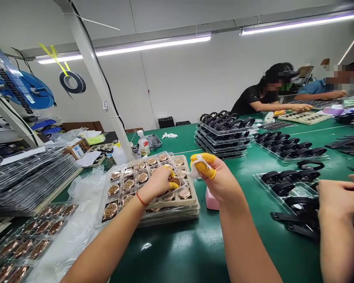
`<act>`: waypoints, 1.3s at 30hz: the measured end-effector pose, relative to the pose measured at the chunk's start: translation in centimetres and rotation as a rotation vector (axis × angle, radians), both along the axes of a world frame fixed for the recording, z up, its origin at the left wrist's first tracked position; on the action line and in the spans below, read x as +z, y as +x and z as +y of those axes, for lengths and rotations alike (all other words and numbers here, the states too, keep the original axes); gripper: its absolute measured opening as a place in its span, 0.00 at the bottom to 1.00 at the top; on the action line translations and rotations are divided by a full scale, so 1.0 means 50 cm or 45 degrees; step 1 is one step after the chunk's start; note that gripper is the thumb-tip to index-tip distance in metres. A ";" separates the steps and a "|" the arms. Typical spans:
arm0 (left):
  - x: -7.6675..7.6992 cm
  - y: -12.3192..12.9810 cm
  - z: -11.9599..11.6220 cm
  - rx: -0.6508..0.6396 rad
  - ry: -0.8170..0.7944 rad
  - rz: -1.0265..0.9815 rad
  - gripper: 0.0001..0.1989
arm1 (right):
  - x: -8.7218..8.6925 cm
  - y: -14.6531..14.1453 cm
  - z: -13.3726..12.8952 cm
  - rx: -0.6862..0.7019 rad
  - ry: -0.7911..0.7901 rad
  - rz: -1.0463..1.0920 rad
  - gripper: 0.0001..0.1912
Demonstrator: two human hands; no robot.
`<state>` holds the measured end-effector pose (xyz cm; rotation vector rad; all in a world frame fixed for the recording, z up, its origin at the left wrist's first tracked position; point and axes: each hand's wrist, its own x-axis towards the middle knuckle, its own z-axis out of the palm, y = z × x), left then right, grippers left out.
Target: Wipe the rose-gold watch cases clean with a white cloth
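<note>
My left hand [162, 181], with yellow fingertip covers and a red string at the wrist, reaches into the clear tray [102, 210] of round rose-gold watch parts [129, 184]. Its fingers are bent around one watch part [176, 181] near the tray's right side. To the right, my right hand [214, 173] is raised above the table, its yellow-covered fingers pinched on a white cloth [198, 163]. The clear tray lies on a stack of beige trays [191, 210]. A pink block [211, 200] sits just below my right hand.
Stacked clear trays of black watches [224, 135] stand behind my right hand. More watch trays [289, 147] lie rightward, near another person's hands [339, 200]. Tray stacks [32, 177] and plastic wrap [87, 184] are at left. Bottles [143, 143] stand behind; two people work farther back.
</note>
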<state>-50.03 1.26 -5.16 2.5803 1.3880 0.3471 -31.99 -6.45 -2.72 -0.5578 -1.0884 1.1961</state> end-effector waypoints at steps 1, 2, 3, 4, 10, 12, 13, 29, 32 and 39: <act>0.003 -0.005 -0.008 0.013 0.012 -0.062 0.08 | -0.001 -0.006 0.003 0.037 -0.008 -0.011 0.11; 0.006 -0.011 -0.018 0.029 0.032 -0.121 0.07 | -0.003 -0.013 0.005 0.068 -0.025 -0.046 0.12; 0.010 -0.017 -0.032 0.040 0.036 -0.194 0.06 | -0.005 -0.022 0.007 0.087 -0.043 -0.107 0.12; 0.013 -0.023 -0.046 0.036 0.003 -0.286 0.05 | -0.007 -0.031 0.008 0.086 -0.040 -0.189 0.12; 0.029 -0.072 -0.125 -0.167 -0.381 -0.979 0.10 | -0.027 -0.081 0.003 -0.181 0.124 -0.733 0.20; 0.030 -0.089 -0.136 -0.206 -0.454 -1.075 0.11 | -0.030 -0.091 -0.002 -0.182 0.100 -0.851 0.22; 0.030 -0.098 -0.140 -0.228 -0.521 -1.111 0.12 | -0.030 -0.096 -0.005 -0.166 0.112 -0.879 0.21; -0.006 -0.193 -0.142 -0.321 0.131 -0.855 0.09 | -0.075 -0.177 0.031 0.326 -0.034 -0.339 0.10; -0.006 -0.202 -0.135 -0.362 0.183 -0.800 0.08 | -0.072 -0.172 0.044 0.492 -0.126 -0.292 0.15; -0.028 -0.180 -0.128 -0.171 0.808 -0.408 0.16 | -0.067 -0.189 0.032 0.173 -0.194 -0.533 0.13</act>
